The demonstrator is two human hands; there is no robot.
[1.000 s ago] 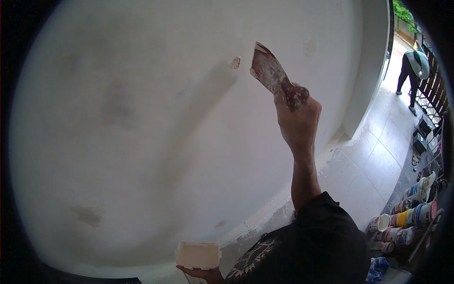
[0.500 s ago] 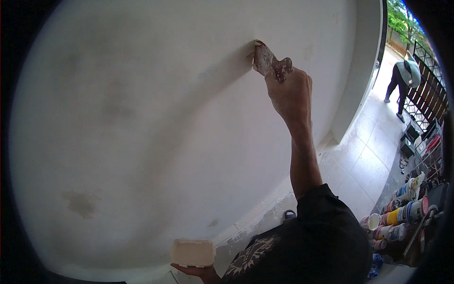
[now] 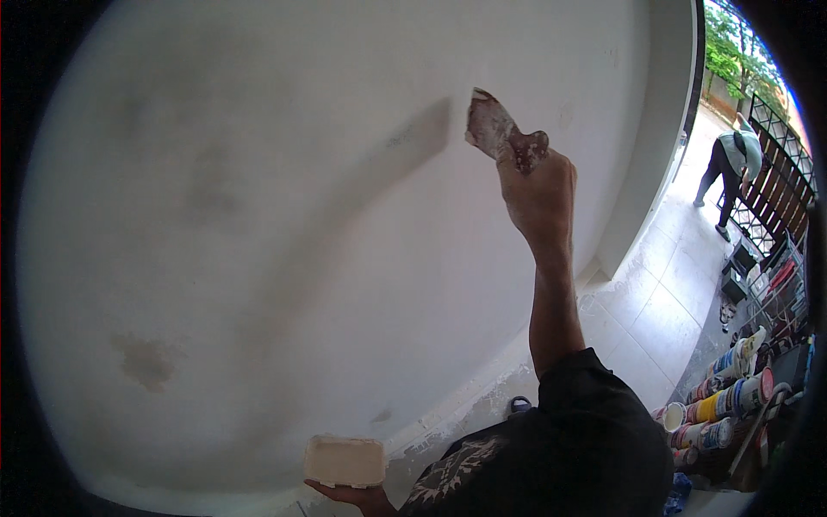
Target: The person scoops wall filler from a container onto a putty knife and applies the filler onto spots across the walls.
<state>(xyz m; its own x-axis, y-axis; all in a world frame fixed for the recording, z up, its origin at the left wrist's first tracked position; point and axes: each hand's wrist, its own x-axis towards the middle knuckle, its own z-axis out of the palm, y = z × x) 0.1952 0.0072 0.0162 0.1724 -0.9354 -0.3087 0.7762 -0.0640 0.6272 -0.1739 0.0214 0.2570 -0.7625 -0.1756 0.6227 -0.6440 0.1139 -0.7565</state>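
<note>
Your right hand (image 3: 538, 185) is up high against the broad white plastered wall (image 3: 258, 215), fingers wrapped tight around the handle of a flat metal putty knife caked with pale filler (image 3: 491, 129). The blade leans in at a shallow tilt, its upper edge against the wall or very close to it; contact is hard to confirm from here. That low angle suits spreading a thin coat rather than gouging. Just to the blade's left runs a long grey diagonal band on the wall, which looks like your arm's shadow.

Down at the bottom edge, your left hand (image 3: 349, 494) sits palm-up under a shallow cream rectangular tray of filler (image 3: 345, 459), fingers curled beneath it, held level and well below the knife so the supply stays within reach.

A darker damp-looking patch (image 3: 146, 360) marks the wall low on the left. Over on the right, stacked paint tins (image 3: 732, 401) line the tiled floor (image 3: 663, 302), and another person (image 3: 732, 168) stands out by the black gate.
</note>
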